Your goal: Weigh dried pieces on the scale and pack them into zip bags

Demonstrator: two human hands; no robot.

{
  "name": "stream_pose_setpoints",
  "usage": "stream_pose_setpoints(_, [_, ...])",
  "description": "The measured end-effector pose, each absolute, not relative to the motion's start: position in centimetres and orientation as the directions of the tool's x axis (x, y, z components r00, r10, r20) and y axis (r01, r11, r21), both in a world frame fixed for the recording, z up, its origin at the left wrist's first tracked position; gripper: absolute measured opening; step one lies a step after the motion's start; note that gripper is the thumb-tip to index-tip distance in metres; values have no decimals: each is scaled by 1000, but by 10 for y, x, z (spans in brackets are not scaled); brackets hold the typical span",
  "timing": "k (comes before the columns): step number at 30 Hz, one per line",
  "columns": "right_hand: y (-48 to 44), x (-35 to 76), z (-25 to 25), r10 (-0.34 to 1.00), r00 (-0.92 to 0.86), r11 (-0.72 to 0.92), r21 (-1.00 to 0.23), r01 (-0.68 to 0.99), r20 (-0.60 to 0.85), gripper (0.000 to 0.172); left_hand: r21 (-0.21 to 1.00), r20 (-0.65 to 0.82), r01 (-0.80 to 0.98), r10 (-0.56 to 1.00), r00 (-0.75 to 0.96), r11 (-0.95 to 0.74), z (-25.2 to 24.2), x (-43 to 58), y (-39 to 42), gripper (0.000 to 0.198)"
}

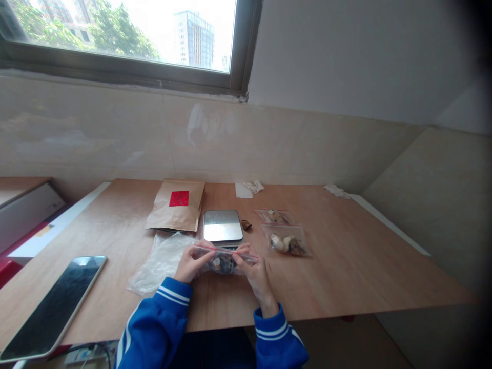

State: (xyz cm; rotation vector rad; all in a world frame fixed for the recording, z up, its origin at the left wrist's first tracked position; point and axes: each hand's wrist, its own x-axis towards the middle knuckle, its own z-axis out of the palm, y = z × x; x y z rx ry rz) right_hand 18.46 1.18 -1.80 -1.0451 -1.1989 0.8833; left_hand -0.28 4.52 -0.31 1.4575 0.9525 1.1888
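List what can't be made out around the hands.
Head view:
Contents of the zip bag: covered partly by the left hand and right hand.
Front of the scale: hidden by the bag and hands.
Small brown piece: too small to identify.
Red label on the paper bag: unreadable, too small.

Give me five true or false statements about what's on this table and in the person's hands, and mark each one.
1. The left hand and right hand both hold a zip bag with a red-striped seal. True.
2. The fuller zip bag lies left of the scale. False: it lies to the right of the scale.
3. The brown paper envelope has a red square on it. True.
4. The tablet lies screen down. False: it lies screen up.
5. The blue sleeves have white stripes. True.
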Motion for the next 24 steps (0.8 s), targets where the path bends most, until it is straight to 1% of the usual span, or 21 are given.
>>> stream_pose_setpoints(5, [10,184,-17,939,180,295,-955,24,294,15,969,230,45,956,184,-242,-2,-3,44,20])
stream_pose_setpoints(8, [10,184,-17,939,170,296,-954,38,298,16,967,240,46,955,172,-251,0,-1,42,23])
stream_pose_setpoints(12, [9,183,-15,942,144,302,-953,30,303,16,979,202,-42,962,184,-198,4,2,40,30])
stream_pose_setpoints(15, [8,183,-12,944,99,316,-949,6,315,15,979,187,-125,951,248,-160,4,3,40,28])
stream_pose_setpoints(17, [8,183,-11,942,57,332,-943,2,332,14,981,172,-138,941,292,-137,3,2,40,27])
stream_pose_setpoints(19, [8,183,-11,938,29,345,-939,4,344,13,983,180,-99,934,309,-157,2,1,40,25])
stream_pose_setpoints(22, [8,182,-11,937,5,348,-937,16,348,15,967,246,-15,921,301,-253,2,1,40,20])
stream_pose_setpoints(24, [8,181,-11,938,-9,346,-937,39,346,16,956,278,7,913,299,-294,2,2,40,18])
